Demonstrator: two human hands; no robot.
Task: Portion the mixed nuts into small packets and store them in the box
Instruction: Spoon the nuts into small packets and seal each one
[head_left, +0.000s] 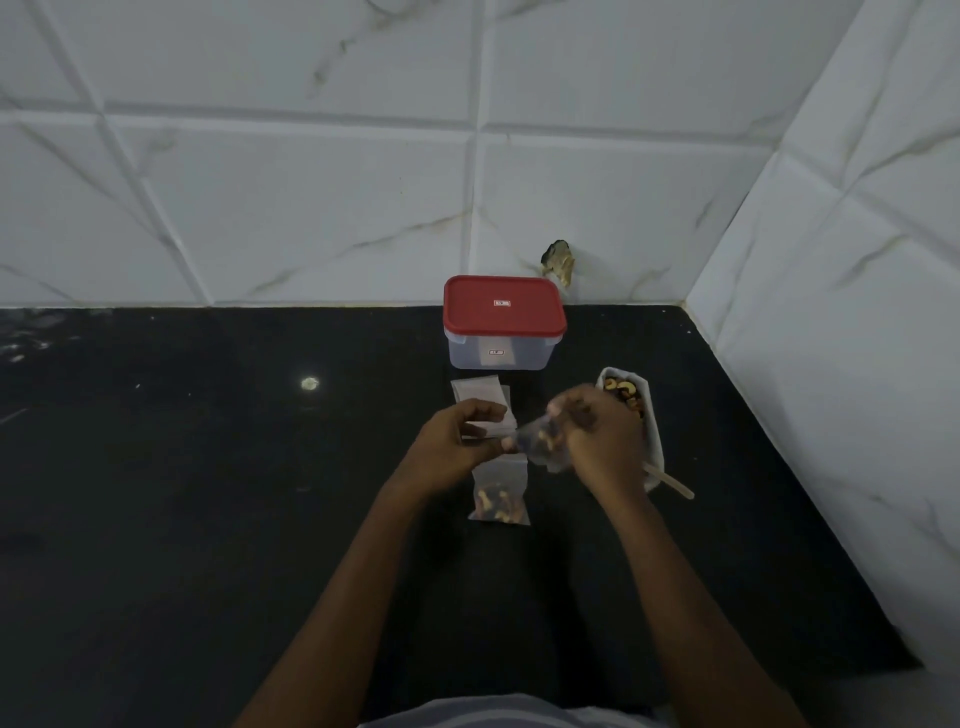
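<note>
Holding a small clear packet (540, 441) of nuts between them, both hands are working just above the dark tabletop (208, 519). The right hand (605, 431) is gripping the packet's upper part with its fingers (574, 410) curled shut around the plastic, while the left hand (447, 447) is pinching the packet's other end with closed fingers (501, 444); the packet itself is blurred, with a few pale and dark nuts showing through. A second packet (500, 496), also clear and partly filled with nuts, is lying flat on the tabletop just below the hands. A stack of empty packets (480, 397) is lying beyond the left hand, partly hidden by it. To the right, a long white tray (652, 410) is holding mixed nuts (626, 392), cashews among them, and a wooden handle (670, 480) is sticking out from its near end. Farther back, near the tiled wall (311, 182), a clear plastic box (501, 353) is standing with its red lid (504, 306) closed. Both the lid and the box front are carrying a small white label, its writing too small to read. The box's contents cannot be told
</note>
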